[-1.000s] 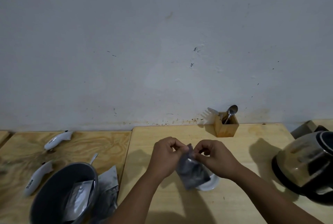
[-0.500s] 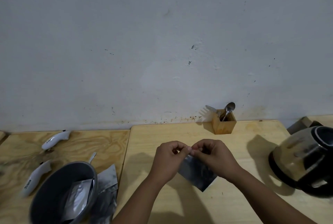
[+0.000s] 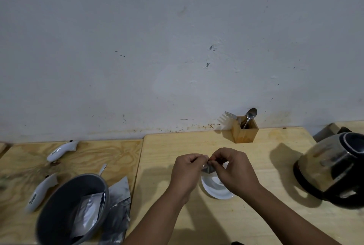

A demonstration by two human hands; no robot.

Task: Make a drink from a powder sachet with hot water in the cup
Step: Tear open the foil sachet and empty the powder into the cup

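Observation:
My left hand (image 3: 187,173) and my right hand (image 3: 234,171) meet above a white cup (image 3: 214,190) on the light wooden table. Both pinch the top of a small dark foil sachet (image 3: 208,168), which is mostly hidden between my fingers. The sachet hangs just over the cup's far rim. A steel and black electric kettle (image 3: 332,167) stands at the right edge of the table.
A wooden holder (image 3: 244,131) with a spoon (image 3: 250,115) and forks stands by the wall. At lower left a grey bowl (image 3: 65,201) holds silver sachets, with more foil packets (image 3: 119,205) beside it. Two white handled tools (image 3: 63,149) (image 3: 40,192) lie on the left board.
The sachet, hanging broadly over the cup before, is now gathered up small between my fingertips, uncovering the white cup. Both hands have stayed above the cup.

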